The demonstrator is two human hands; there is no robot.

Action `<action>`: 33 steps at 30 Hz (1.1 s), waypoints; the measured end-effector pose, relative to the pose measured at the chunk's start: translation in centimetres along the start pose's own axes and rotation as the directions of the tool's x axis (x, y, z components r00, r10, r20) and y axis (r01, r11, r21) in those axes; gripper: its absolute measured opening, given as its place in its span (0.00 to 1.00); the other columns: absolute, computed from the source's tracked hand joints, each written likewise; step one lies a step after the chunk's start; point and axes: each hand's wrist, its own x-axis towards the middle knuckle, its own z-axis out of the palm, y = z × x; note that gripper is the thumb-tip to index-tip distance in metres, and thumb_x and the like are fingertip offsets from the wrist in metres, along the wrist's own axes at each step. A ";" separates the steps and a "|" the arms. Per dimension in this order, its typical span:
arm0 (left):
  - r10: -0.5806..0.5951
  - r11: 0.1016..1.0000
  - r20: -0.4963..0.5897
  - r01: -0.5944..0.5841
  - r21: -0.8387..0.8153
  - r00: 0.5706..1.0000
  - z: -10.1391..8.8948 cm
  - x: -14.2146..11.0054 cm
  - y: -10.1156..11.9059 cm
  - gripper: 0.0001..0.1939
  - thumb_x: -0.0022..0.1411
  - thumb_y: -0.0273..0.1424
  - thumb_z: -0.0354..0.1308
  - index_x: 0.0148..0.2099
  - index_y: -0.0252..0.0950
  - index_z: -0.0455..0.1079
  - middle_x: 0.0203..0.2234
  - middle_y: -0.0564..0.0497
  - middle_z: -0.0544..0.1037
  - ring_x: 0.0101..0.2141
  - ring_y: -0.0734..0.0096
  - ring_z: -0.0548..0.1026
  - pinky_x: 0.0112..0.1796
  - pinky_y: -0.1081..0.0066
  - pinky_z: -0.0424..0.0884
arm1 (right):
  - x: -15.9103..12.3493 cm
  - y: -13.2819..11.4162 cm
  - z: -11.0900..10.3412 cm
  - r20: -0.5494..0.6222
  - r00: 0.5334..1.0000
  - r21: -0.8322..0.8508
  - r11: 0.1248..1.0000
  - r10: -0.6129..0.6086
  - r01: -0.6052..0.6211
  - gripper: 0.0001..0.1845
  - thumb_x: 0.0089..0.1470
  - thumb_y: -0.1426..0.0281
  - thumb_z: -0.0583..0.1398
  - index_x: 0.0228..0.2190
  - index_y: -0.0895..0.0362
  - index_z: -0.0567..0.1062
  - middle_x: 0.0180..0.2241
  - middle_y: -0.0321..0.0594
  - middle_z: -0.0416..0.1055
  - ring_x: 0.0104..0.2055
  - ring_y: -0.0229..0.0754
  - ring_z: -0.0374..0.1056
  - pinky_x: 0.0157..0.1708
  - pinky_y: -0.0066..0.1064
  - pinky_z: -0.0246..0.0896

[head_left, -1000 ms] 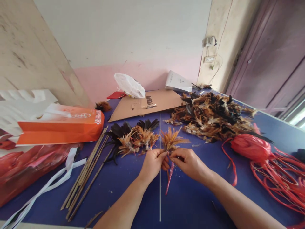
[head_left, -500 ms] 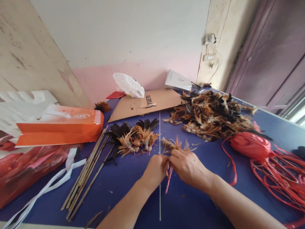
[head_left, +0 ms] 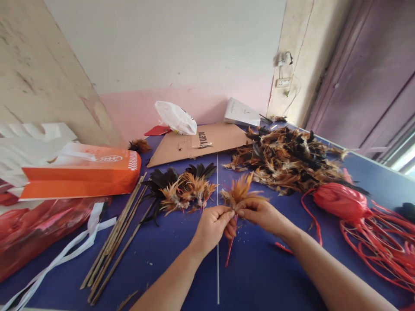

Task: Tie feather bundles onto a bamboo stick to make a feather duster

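Observation:
Between my hands is a bundle of orange-brown feathers [head_left: 242,190] with a thin pink wrapped stem [head_left: 228,250] pointing down toward me. My left hand [head_left: 215,226] pinches the bundle where feathers and stem meet. On the other side, my right hand [head_left: 264,214] has its thumb and fingers closed at the base of the feathers. Just left of my hands lie several tied feather bunches [head_left: 188,188], orange and black. A large heap of loose brown and black feathers [head_left: 288,160] spreads behind my right hand.
A ball of red plastic twine [head_left: 340,201] with loose strands lies at right. Several thin sticks [head_left: 115,237] rest at left, near an orange paper bag [head_left: 81,172] and white straps [head_left: 73,250]. Flattened cardboard [head_left: 184,144], a white plastic bag [head_left: 177,117] and a white box [head_left: 241,112] are behind.
The feather bundle has turned upright and its feathers fan out more. My left hand has rotated to show its thumb; my right hand has shifted slightly right. A red twine end now shows beside my right forearm.

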 end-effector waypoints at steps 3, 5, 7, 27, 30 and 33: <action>-0.012 0.997 -0.092 0.004 -0.083 0.996 0.1 0.6 -0.3 0.14 0.54 0.37 0.55 0.24 0.31 0.67 0.13 0.54 0.69 0.12 0.80 0.66 0.15 0.80 0.63 | 0.1 0.1 1.3 -0.059 0.996 -0.063 0.996 0.065 -0.068 0.14 0.52 0.64 0.54 0.22 0.60 0.70 0.21 0.34 0.66 0.24 0.33 0.59 0.26 0.24 0.54; -0.031 0.990 -0.121 0.014 -0.141 0.992 0.2 0.7 -0.6 0.13 0.53 0.36 0.56 0.24 0.30 0.68 0.13 0.54 0.69 0.13 0.80 0.66 0.14 0.80 0.62 | 0.1 -0.1 2.0 -0.086 0.995 -0.145 0.987 0.059 -0.071 0.14 0.52 0.67 0.53 0.20 0.60 0.68 0.20 0.33 0.64 0.24 0.33 0.58 0.25 0.24 0.52; -0.061 0.980 -0.146 0.032 -0.194 0.987 0.3 0.8 -0.8 0.12 0.52 0.35 0.57 0.23 0.30 0.69 0.13 0.53 0.70 0.13 0.80 0.67 0.14 0.81 0.62 | 0.1 -0.4 2.4 -0.113 0.993 -0.214 0.975 0.034 -0.057 0.14 0.52 0.69 0.52 0.18 0.59 0.66 0.18 0.31 0.62 0.23 0.32 0.56 0.24 0.23 0.50; -0.222 0.897 -0.147 0.143 -0.417 0.964 -0.3 1.4 -1.5 0.12 0.43 0.34 0.64 0.27 0.29 0.72 0.12 0.54 0.70 0.13 0.82 0.65 0.16 0.81 0.60 | -0.5 -0.6 3.5 -0.280 0.942 -0.215 0.968 -0.184 0.126 0.08 0.50 0.70 0.56 0.21 0.59 0.69 0.34 0.41 0.65 0.28 0.34 0.61 0.27 0.26 0.56; -0.214 0.882 -0.110 0.144 -0.450 0.971 0.0 1.1 -1.3 0.12 0.43 0.34 0.64 0.26 0.28 0.72 0.14 0.53 0.71 0.14 0.83 0.65 0.16 0.81 0.60 | -0.2 -0.6 3.5 -0.256 0.965 0.161 0.981 -0.060 0.104 0.10 0.49 0.67 0.58 0.20 0.59 0.68 0.38 0.42 0.67 0.27 0.32 0.62 0.25 0.25 0.57; -0.198 0.886 -0.116 0.127 -0.446 0.973 0.2 0.9 -1.2 0.12 0.45 0.34 0.63 0.26 0.28 0.71 0.16 0.52 0.72 0.15 0.82 0.66 0.17 0.81 0.60 | 0.2 0.0 3.7 -0.194 0.974 0.519 0.854 0.117 0.001 0.13 0.49 0.64 0.59 0.21 0.59 0.67 0.24 0.37 0.67 0.21 0.31 0.59 0.22 0.24 0.56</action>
